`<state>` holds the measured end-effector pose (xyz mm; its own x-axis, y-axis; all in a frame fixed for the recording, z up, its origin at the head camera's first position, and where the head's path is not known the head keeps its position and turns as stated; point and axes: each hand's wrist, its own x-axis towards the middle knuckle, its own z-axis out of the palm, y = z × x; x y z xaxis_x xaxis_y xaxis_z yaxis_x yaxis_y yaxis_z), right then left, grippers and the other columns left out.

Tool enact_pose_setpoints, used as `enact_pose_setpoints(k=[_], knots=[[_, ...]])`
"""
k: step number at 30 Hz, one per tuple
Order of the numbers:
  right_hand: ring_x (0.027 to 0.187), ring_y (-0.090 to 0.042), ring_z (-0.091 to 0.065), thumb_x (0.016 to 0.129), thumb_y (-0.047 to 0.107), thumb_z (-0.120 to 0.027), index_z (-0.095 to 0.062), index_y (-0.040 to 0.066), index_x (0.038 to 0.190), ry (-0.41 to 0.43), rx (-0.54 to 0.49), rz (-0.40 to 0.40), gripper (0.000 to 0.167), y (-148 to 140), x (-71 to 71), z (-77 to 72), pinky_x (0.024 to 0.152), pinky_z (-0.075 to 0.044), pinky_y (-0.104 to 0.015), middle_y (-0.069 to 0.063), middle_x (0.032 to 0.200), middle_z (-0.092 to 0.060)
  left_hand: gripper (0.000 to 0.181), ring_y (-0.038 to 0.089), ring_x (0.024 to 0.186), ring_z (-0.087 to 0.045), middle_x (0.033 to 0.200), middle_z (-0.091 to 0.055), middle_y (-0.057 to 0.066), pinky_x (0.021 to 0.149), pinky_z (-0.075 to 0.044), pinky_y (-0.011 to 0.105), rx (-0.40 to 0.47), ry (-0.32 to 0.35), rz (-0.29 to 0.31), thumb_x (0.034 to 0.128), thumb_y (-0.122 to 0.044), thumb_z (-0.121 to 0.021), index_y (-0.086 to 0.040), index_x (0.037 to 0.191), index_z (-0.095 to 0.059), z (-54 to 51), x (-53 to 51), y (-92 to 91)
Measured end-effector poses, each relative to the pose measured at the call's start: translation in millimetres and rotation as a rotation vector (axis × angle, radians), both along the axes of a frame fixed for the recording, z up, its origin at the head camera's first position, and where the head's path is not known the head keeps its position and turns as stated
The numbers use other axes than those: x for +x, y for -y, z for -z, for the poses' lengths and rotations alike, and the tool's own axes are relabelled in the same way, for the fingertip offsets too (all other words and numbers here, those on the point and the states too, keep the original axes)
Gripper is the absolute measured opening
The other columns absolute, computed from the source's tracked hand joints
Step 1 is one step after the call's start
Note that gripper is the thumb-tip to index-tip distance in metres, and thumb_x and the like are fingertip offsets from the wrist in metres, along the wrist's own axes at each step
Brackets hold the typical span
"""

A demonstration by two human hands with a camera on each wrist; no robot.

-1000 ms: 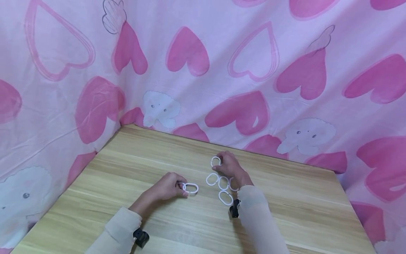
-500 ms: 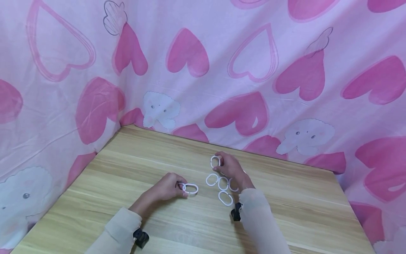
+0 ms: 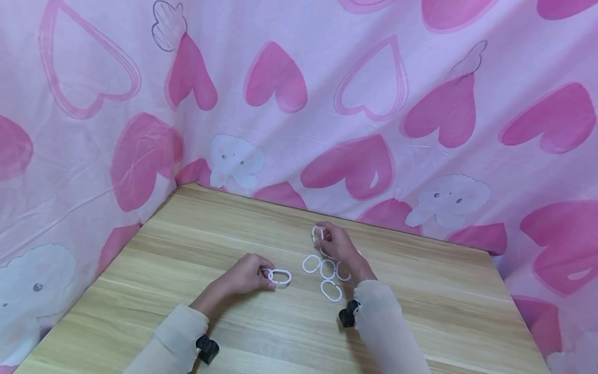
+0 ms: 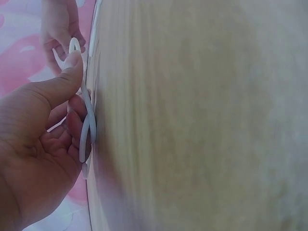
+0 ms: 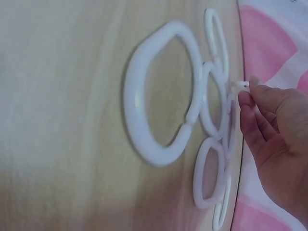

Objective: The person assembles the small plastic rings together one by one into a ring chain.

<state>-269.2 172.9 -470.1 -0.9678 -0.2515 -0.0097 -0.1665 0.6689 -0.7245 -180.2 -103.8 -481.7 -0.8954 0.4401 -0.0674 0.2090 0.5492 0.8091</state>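
Compared with half a second ago, the white ring [image 3: 313,235] in the right hand [image 3: 340,244] has turned: its loop faced the head camera more broadly then and looks narrower now. Its long axis now runs close to twelve–six o'clock in the head view, and it sits at ten o'clock of that hand, whose thumb and index fingers close in a pinch on its edge, above the tabletop [image 3: 233,332]. The left hand [image 3: 249,274] keeps its place, its thumb and fingers pinching the linked rings [image 3: 280,270], at least two; the outer one points to three o'clock, its long axis nearly nine–three, while the inner one is partly hidden by the fingers. Between the hands and below the right one, the loose rings [image 5: 136,98] lie flat as before, the lowest with its long axis slanting from ten to four o'clock.
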Motion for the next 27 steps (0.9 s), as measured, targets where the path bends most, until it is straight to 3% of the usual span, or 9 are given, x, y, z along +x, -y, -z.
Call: enact_pose_setpoints(k=[10, 19, 27], knots=[[0.064, -0.004, -0.054, 0.091, -0.003, -0.069, -0.058, -0.004, 0.137, -0.102, -0.215, -0.010, 0.047, 13, 14.7, -6.6, 0.056, -0.048, -0.015, -0.022, 0.090, -0.067, 0.025, 0.008, 0.066, -0.054, 0.072, -0.064, -0.002, 0.058, -0.045, 0.020, -0.004, -0.009, -0.006, 0.0780, -0.015, -0.087, -0.004, 0.097, -0.076, 0.5, 0.4, 0.0], [0.069, -0.016, -0.063, 0.094, -0.003, -0.065, -0.059, -0.004, 0.136, -0.075, -0.358, 0.003, 0.042, 19, 36.2, -17.3, 0.064, -0.057, -0.022, -0.027, 0.091, -0.067, 0.024, 0.009, 0.067, -0.054, 0.072, -0.063, -0.002, 0.058, -0.045, 0.020, 0.001, -0.010, -0.009, 0.0778, -0.014, -0.087, -0.003, 0.096, -0.076, 0.8, 1.7, 0.6], [0.066, -0.008, -0.061, 0.096, -0.002, -0.063, -0.059, -0.003, 0.136, -0.044, -0.408, -0.016, 0.040, 24, 57.5, -25.4, 0.064, -0.055, -0.018, -0.029, 0.094, -0.069, 0.025, 0.011, 0.067, -0.054, 0.072, -0.064, -0.001, 0.058, -0.044, 0.020, 0.020, -0.013, 0.001, 0.0776, -0.013, -0.087, -0.002, 0.096, -0.076, -0.4, 0.8, 1.1]])
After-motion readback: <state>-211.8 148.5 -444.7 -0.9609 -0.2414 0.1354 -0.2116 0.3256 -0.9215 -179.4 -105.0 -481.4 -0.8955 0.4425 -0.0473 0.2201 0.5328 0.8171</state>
